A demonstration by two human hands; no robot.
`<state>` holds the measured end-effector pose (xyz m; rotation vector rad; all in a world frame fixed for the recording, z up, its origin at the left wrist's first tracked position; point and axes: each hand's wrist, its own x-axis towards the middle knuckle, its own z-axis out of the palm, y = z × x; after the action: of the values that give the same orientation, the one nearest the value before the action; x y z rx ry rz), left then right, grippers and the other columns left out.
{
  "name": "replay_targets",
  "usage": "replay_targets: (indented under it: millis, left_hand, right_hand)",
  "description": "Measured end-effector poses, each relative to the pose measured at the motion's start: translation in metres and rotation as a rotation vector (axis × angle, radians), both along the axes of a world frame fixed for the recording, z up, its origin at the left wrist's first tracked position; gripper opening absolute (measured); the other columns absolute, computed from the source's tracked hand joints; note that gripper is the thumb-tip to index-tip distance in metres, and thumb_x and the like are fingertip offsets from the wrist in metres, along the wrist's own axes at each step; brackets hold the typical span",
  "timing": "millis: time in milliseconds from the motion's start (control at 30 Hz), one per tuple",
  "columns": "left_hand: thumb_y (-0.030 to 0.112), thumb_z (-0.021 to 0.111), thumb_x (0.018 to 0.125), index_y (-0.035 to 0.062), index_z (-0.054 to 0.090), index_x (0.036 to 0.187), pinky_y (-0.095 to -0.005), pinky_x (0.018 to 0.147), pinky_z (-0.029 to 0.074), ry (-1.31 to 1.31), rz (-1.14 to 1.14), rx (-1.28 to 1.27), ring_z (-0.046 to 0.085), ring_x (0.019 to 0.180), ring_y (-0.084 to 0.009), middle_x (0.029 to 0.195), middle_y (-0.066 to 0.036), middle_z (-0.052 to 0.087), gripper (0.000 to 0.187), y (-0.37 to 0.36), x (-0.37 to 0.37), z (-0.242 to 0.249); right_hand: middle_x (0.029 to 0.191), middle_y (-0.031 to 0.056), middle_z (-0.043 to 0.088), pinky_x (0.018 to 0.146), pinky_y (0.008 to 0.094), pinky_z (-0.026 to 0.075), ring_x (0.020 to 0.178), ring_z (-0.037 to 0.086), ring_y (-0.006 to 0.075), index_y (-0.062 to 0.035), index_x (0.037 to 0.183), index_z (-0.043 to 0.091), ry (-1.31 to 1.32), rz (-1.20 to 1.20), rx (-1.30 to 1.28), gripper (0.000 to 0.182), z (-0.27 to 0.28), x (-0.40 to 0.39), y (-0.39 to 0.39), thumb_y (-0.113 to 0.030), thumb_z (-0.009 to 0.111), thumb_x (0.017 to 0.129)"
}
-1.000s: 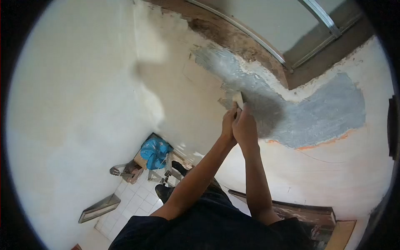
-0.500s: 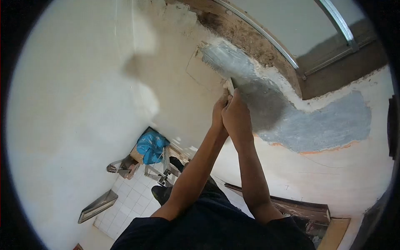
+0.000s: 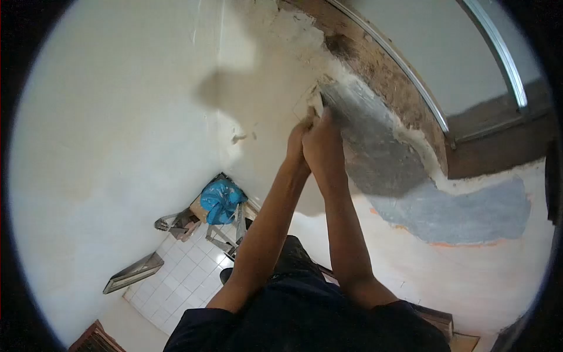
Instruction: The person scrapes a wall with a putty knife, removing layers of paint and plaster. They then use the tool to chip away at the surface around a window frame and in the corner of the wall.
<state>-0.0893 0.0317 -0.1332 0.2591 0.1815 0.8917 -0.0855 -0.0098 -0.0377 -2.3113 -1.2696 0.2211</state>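
At the upper-left edge of the grey patch (image 3: 384, 154), the left hand (image 3: 297, 138) and right hand (image 3: 324, 142) clasp a scraper (image 3: 318, 104), probably light and stiff, best held behind its blade.

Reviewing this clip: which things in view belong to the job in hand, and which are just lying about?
In the job:
- flat-bladed scraper, at the wall
- left hand and right hand, clasped together on it
- grey wall patch

Apparently just lying about:
- blue plastic bag, in the corner
- framed panel, low by the wall
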Motion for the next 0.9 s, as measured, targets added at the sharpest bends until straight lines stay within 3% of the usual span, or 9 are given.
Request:
replay_targets:
  millis: [67,133,167,233,267,367,600,900]
  left_hand:
    - [0.042,0.04,0.097,0.0042,0.056,0.094,-0.0316,0.058,0.049,0.04,-0.003,0.055,0.057,0.066,-0.0179,0.077,-0.006,0.058,0.041,0.002,0.004,0.0]
    - [0.028,0.039,0.098,0.0021,0.052,0.112,-0.0316,0.063,0.048,-0.332,-0.042,-0.159,0.056,0.07,-0.0177,0.08,-0.005,0.057,0.032,0.0,0.007,0.009]
    - [0.028,0.039,0.098,0.0021,0.052,0.112,-0.0316,0.063,0.048,-0.334,-0.046,-0.16,0.056,0.07,-0.0177,0.08,-0.005,0.057,0.032,-0.008,0.005,0.01]
    - [0.03,0.04,0.098,0.0027,0.053,0.108,-0.0324,0.065,0.048,0.15,0.029,0.212,0.056,0.072,-0.0184,0.081,-0.006,0.058,0.032,-0.012,-0.009,0.025]
    - [0.03,0.04,0.098,0.0036,0.054,0.104,-0.033,0.064,0.048,-0.253,-0.138,-0.063,0.057,0.072,-0.0192,0.082,-0.007,0.059,0.031,-0.014,0.0,0.026]
    - [0.031,0.04,0.097,0.0045,0.054,0.102,-0.0333,0.064,0.048,-0.337,-0.153,-0.128,0.057,0.072,-0.0201,0.082,-0.007,0.059,0.03,-0.026,0.022,0.029]
    - [0.031,0.04,0.097,0.0051,0.055,0.101,-0.0334,0.061,0.048,-0.356,-0.166,-0.103,0.057,0.071,-0.0185,0.081,-0.006,0.058,0.03,-0.035,0.018,0.058]
    - [0.031,0.04,0.097,0.005,0.054,0.1,-0.0332,0.06,0.048,-0.311,-0.194,-0.101,0.057,0.07,-0.0183,0.08,-0.006,0.058,0.03,-0.017,0.023,0.034]
  right_hand:
    - [0.093,0.0356,0.057,0.08,0.0532,0.045,0.093,0.055,0.0495,0.0061,0.107,0.044,0.013,0.017,0.021,0.028,0.004,0.001,0.006,-0.018,0.043,0.092]
    - [0.09,0.0305,0.06,0.078,0.0504,0.049,0.089,0.06,0.0451,0.0048,0.104,0.045,0.011,0.031,0.019,0.028,0.012,-0.004,0.002,-0.021,0.037,0.095]
    - [0.09,0.0305,0.06,0.078,0.0504,0.049,0.089,0.06,0.0451,0.0048,0.104,0.045,0.009,0.027,0.019,0.028,0.01,-0.002,-0.002,-0.021,0.037,0.095]
    - [0.092,0.0322,0.059,0.079,0.0507,0.048,0.089,0.059,0.0462,0.0066,0.104,0.045,-0.103,0.059,0.02,0.032,0.007,0.0,-0.005,-0.023,0.036,0.096]
    - [0.092,0.0322,0.059,0.079,0.0507,0.048,0.089,0.059,0.0462,0.0066,0.104,0.045,-0.11,0.072,0.037,0.032,0.007,0.002,-0.01,-0.023,0.036,0.096]
    - [0.091,0.0325,0.059,0.079,0.0505,0.048,0.09,0.059,0.0462,0.0079,0.104,0.045,-0.171,0.015,0.129,0.032,0.02,0.006,-0.028,-0.022,0.036,0.095]
    - [0.098,0.0322,0.058,0.081,0.0483,0.049,0.092,0.059,0.0463,0.0084,0.106,0.045,-0.157,0.0,0.016,0.027,0.018,0.005,-0.023,-0.014,0.038,0.093]
    - [0.091,0.0351,0.059,0.079,0.0511,0.048,0.09,0.059,0.0484,0.0098,0.109,0.041,-0.066,0.019,0.068,0.032,0.013,-0.006,0.009,-0.014,0.043,0.088]
